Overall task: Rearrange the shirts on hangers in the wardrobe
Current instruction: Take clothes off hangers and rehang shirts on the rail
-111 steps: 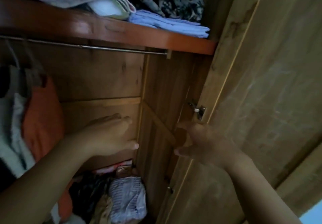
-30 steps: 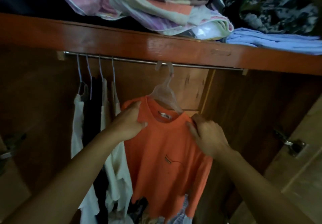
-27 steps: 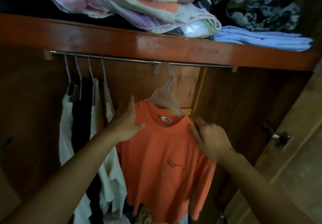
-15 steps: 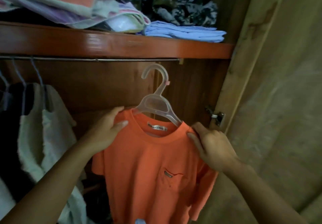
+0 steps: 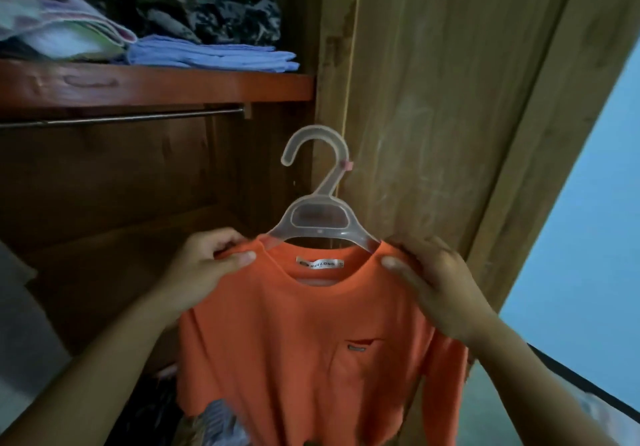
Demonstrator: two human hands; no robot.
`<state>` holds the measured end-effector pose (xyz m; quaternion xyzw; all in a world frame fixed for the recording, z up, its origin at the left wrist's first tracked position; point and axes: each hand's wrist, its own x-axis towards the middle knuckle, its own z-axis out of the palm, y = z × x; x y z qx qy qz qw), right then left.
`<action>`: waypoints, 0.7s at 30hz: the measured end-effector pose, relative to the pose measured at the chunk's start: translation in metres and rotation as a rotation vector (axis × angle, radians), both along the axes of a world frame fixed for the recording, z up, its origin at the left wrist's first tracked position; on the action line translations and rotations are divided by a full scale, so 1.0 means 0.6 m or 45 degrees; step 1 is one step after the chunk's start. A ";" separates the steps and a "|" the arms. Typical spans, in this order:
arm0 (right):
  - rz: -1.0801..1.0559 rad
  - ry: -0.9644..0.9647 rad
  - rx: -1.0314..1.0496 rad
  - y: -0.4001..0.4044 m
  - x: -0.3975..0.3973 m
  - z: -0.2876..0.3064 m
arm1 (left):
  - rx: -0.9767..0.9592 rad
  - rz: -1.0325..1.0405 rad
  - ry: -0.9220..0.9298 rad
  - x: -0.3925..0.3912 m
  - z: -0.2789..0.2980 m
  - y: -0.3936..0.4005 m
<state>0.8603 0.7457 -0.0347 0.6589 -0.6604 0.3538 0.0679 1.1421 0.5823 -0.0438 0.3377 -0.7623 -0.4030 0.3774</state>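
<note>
Head view records the orange shirt on its translucent plastic hanger now clear of the hanging rail; half a second ago the hook stood just below the rail, and a second ago it was seated on it. The hook is free in the air, in front of the wardrobe's right side panel, below and right of the rail's end bracket. Left hand pinches the shirt's left shoulder, thumb laid over the fabric and fingers curled behind. Right hand grips the right shoulder likewise, thumb on top. Folded clothes sit on the shelf above. Judgement: the removal step is complete; the garment is supported wholly by both hands and awaits rehanging at a new position on the rail.
</note>
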 end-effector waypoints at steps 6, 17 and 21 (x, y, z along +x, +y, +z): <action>-0.105 -0.231 -0.072 0.091 -0.025 0.003 | 0.049 -0.216 0.009 -0.080 0.032 0.045; -0.642 -0.518 -0.114 0.267 -0.038 -0.012 | 0.020 -0.853 0.066 -0.261 0.016 0.086; -0.901 -0.541 -0.127 0.323 -0.019 -0.019 | 0.029 -1.084 0.057 -0.321 0.004 0.102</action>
